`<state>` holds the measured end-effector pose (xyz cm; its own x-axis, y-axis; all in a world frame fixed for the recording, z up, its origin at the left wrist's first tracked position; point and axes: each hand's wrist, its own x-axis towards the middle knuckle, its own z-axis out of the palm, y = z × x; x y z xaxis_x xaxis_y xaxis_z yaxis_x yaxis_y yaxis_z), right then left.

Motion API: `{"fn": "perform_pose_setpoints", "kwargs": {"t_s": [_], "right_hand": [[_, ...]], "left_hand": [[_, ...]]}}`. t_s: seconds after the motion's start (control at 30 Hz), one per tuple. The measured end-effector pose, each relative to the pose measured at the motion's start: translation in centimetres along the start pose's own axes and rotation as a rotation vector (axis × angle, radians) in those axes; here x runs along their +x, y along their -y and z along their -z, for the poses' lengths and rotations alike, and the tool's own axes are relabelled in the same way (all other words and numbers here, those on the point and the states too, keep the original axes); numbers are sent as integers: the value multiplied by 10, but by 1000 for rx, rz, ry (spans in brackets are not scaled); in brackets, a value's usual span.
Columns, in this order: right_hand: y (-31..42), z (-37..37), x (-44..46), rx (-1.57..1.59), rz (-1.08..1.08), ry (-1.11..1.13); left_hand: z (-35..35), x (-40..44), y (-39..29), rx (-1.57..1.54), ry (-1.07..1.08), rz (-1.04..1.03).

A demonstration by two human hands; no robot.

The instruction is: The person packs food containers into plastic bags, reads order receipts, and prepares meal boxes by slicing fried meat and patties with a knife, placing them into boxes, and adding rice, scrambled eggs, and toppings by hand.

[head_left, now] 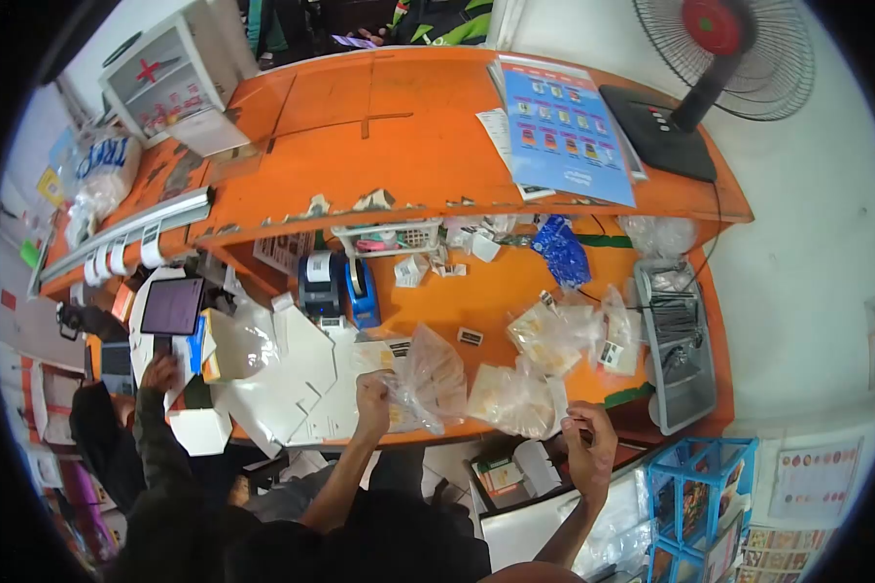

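Note:
My left hand (372, 403) is closed on the gathered edge of a clear plastic bag (436, 374), which holds something pale and flat that I cannot make out. To the right, my right hand (590, 442) pinches the lower end of a narrow white strip (558, 398). That strip lies against a second clear bag (510, 400) with pale yellowish contents, and I cannot tell whether it is part of this bag. Farther back are another filled bag (546, 335) and a labelled clear bag (616, 340). A small printed label (470, 336) lies between the bags.
A label printer (319, 284) and a blue tape dispenser (362, 293) stand at the back of the orange desk (428, 291). A grey tray (685, 389) is at the right. At the left, another person's hand (160, 372) is by a tablet (173, 306). A raised shelf (360, 126) overhangs the desk.

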<state>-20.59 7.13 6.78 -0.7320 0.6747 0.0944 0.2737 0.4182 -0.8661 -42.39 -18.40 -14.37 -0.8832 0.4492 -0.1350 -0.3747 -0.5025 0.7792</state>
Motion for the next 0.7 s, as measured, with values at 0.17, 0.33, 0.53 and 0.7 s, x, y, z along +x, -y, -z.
{"fn": "perform_pose_setpoints", "kwargs": {"t_s": [0.17, 0.33, 0.53, 0.7], "right_hand": [[0, -40, 48, -66, -108, -25], [15, -76, 68, 22, -106, -13], [15, -115, 72, 99, -263, 22], [0, -140, 62, 118, -198, 218]], "left_hand": [[6, 41, 13, 210, -191, 97], [3, 55, 24, 398, 92, 76], [-41, 52, -12, 998, 393, -265], [-58, 45, -52, 1155, 472, -128]]}}
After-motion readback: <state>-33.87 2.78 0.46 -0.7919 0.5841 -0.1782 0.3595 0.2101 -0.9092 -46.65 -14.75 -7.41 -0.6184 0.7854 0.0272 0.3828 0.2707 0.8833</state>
